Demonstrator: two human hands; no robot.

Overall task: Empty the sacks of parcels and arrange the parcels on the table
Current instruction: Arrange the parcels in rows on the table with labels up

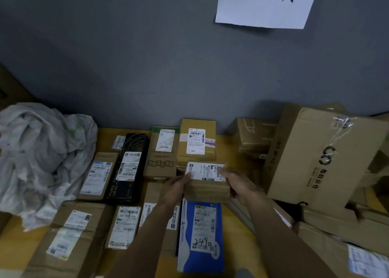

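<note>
gripped at both short ends: small brown parcel [207, 182], over the middle of the table [228, 149], white label facing up. left hand [175, 188] curled round its left end, thumb on the label's corner; right hand [240, 186] curled round its right end, thumb pressed on the label's right edge. straight ahead and centred between the two hands, neither nearer. long axis left to right, ends pointing at each hand. just beyond it, the yellow-taped parcel [196, 143], laid near to far; just nearer, the blue parcel [200, 235], also near to far. resting or lifted: cannot tell. probably bound for the gap between those two, perhaps with a quarter turn to match. crumpled sack [42, 155] well apart at the left; large carton [322, 157] leaning at the right.
</note>
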